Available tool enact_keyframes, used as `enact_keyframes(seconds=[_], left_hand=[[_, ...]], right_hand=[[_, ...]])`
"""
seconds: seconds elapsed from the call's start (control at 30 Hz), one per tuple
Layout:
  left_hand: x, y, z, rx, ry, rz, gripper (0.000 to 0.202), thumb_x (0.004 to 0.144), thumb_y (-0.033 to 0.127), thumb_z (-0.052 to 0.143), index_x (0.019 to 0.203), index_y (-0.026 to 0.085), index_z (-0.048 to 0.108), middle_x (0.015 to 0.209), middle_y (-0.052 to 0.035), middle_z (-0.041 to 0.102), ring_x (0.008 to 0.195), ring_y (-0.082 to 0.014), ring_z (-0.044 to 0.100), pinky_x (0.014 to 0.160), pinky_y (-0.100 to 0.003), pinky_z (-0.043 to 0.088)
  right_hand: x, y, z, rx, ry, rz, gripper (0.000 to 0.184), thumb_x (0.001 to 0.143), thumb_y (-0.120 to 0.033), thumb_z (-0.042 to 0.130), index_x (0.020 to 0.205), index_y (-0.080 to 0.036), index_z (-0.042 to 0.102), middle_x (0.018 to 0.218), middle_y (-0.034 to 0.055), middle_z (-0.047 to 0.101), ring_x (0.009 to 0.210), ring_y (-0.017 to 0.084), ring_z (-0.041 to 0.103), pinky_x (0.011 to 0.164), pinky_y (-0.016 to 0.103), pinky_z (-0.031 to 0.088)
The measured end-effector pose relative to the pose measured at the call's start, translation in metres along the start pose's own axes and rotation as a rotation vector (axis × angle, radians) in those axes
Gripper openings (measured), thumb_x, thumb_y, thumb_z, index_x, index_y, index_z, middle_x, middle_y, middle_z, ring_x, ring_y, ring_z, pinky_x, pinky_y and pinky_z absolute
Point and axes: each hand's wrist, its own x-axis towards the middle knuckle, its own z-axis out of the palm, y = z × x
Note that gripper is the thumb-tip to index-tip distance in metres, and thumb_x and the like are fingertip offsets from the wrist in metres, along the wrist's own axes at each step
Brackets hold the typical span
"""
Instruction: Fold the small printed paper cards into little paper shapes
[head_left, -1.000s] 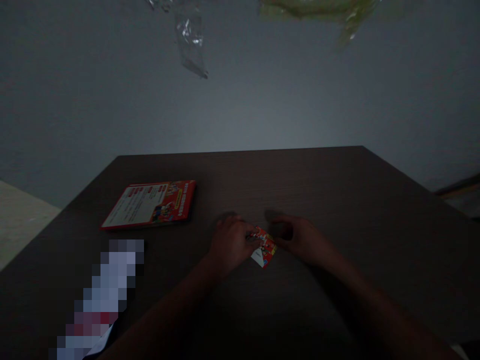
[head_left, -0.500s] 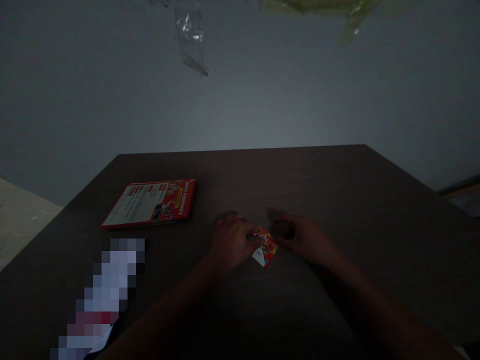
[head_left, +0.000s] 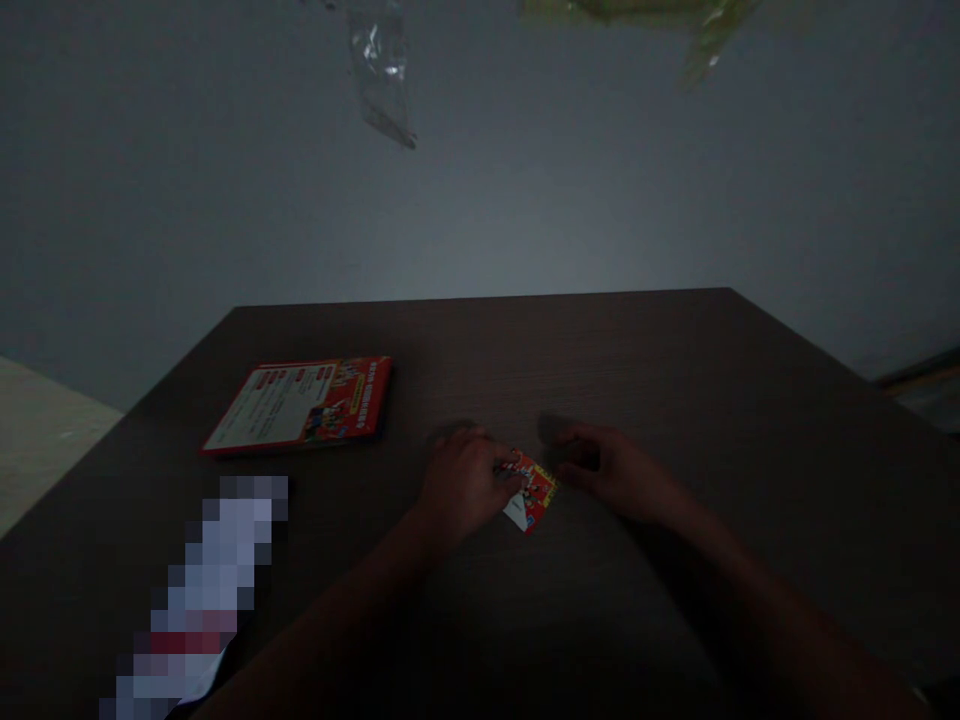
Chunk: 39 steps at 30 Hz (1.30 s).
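Note:
A small folded piece of printed paper (head_left: 538,492), red and yellow with pictures and a white triangular flap, lies on the dark table (head_left: 600,350). My left hand (head_left: 469,475) rests at its left side, with the thumb and a finger over the paper, holding it against the table. Just right of the paper is my right hand (head_left: 604,468), its fingers curled and a gap between thumb and forefinger. Nothing shows in it, and it looks slightly apart from the paper's edge.
A flat red box or booklet (head_left: 300,405) with a white printed panel lies at the table's left. Nearer me is a pixelated, pale long object (head_left: 217,560). Behind the table stands a grey wall (head_left: 480,200) with clear plastic (head_left: 382,75) and yellowish tape (head_left: 637,12) on it.
My right hand has shifted slightly right, away from the paper's edge. My left hand stays on the paper.

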Motion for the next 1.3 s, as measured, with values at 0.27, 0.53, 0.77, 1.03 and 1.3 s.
enact_keyframes(seconds=[0.27,0.53,0.77,1.03,1.3], left_hand=[[0.0,-0.002,0.002,-0.005,0.017,0.02,0.022,0.076,0.044,0.06,0.088,0.028,0.071,0.086,-0.0038,0.063,0.087,-0.0218,0.055,0.079,-0.035,0.039],[-0.001,-0.002,0.001,-0.017,0.015,0.029,0.02,0.076,0.042,0.061,0.089,0.028,0.071,0.086,-0.0041,0.063,0.087,-0.0219,0.056,0.075,-0.034,0.04],[0.0,-0.005,0.002,-0.043,0.004,0.052,0.023,0.077,0.041,0.06,0.092,0.026,0.07,0.088,-0.0046,0.064,0.089,-0.0217,0.055,0.078,-0.033,0.04],[-0.001,-0.006,0.003,-0.041,0.024,0.093,0.023,0.079,0.042,0.058,0.088,0.024,0.07,0.085,-0.0044,0.062,0.085,-0.0205,0.055,0.076,-0.032,0.04],[-0.001,-0.006,0.002,-0.05,0.032,0.098,0.023,0.078,0.041,0.059,0.09,0.024,0.07,0.088,-0.005,0.063,0.088,-0.0214,0.055,0.08,-0.034,0.04]], right_hand=[[-0.001,-0.006,0.003,-0.061,0.012,-0.008,0.026,0.069,-0.02,0.061,0.095,-0.018,0.062,0.074,0.0013,0.069,0.065,0.016,0.063,0.06,0.025,0.044],[0.001,0.002,0.0,-0.061,0.013,-0.037,0.021,0.068,-0.02,0.063,0.089,-0.019,0.065,0.077,0.0016,0.068,0.068,0.017,0.063,0.063,0.027,0.045],[0.003,0.017,-0.007,0.019,-0.132,-0.076,0.021,0.072,-0.022,0.064,0.092,-0.02,0.068,0.084,0.0023,0.07,0.074,0.018,0.064,0.07,0.029,0.047],[0.003,0.015,-0.008,0.034,-0.12,-0.109,0.021,0.071,-0.026,0.067,0.091,-0.02,0.069,0.084,0.0017,0.07,0.076,0.017,0.064,0.07,0.029,0.047],[0.004,0.017,-0.006,0.051,-0.104,-0.097,0.019,0.07,-0.028,0.068,0.088,-0.021,0.069,0.082,0.0003,0.07,0.074,0.017,0.063,0.068,0.029,0.047]])
